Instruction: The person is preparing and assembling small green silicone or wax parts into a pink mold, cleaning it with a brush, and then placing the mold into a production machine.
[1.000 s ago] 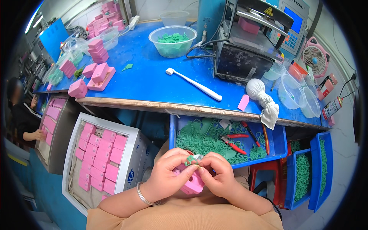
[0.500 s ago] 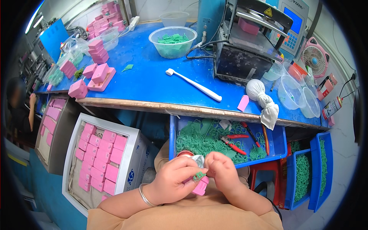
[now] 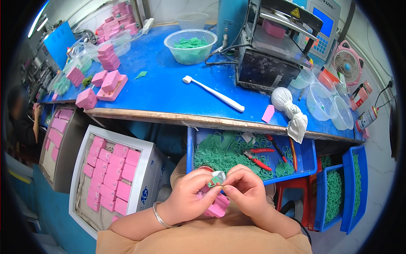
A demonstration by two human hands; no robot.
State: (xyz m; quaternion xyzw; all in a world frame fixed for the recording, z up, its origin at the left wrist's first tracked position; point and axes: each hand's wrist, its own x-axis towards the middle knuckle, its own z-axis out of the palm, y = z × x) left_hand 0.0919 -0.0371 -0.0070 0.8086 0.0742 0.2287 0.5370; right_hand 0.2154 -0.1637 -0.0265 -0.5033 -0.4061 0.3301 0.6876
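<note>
My left hand is closed, its thumb and fingers pinching a small, thin green wax piece. My right hand is closed too, thumb and forefinger pinched at the edge of the same piece, right beside the left fingertips. Under the hands, close to my body, is a pink rubber mould, partly covered by my left hand. Just beyond my fingers a blue drawer tray holds tangled green wax scraps, red-handled pliers and other slim tools. A whitish cloth bundle shows behind the fingers.
On the blue bench are a white brush, a bowl of green pieces, a tied white pouch and a machine. A box of pink blocks stands left. Blue bins stand right. A person is far left.
My right hand has come left and down to meet the left fingertips at the green piece. The piece has shifted slightly up and left, and more of the pink mould shows.
</note>
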